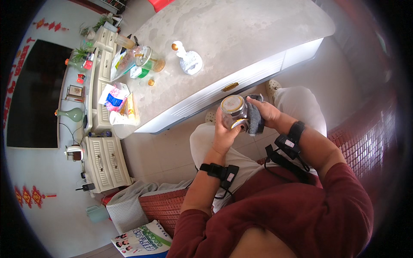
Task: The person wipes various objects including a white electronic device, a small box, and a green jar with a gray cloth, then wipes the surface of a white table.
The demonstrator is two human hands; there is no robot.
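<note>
A clear glass jar (233, 113) with a round patterned lid is held upright over the lap, off the table's front edge. My left hand (225, 130) grips it from the left, the thumb across its lower front near a yellow-edged label. My right hand (265, 113) holds a dark grey cloth (256, 117) against the jar's right side; the cloth hides that side. On the table, a white figured bottle (190, 61) with a gold-coloured ball top stands beyond the jar. A small gold-coloured cap (151, 82) lies further left.
The grey table (238, 35) has a drawer with a brass handle (230, 86). On its left part stand a lidded glass jar (146, 58), a tissue pack (114, 98), a yellow tube (130, 104) and a white cup (117, 118). A woven red seat (164, 204) is below.
</note>
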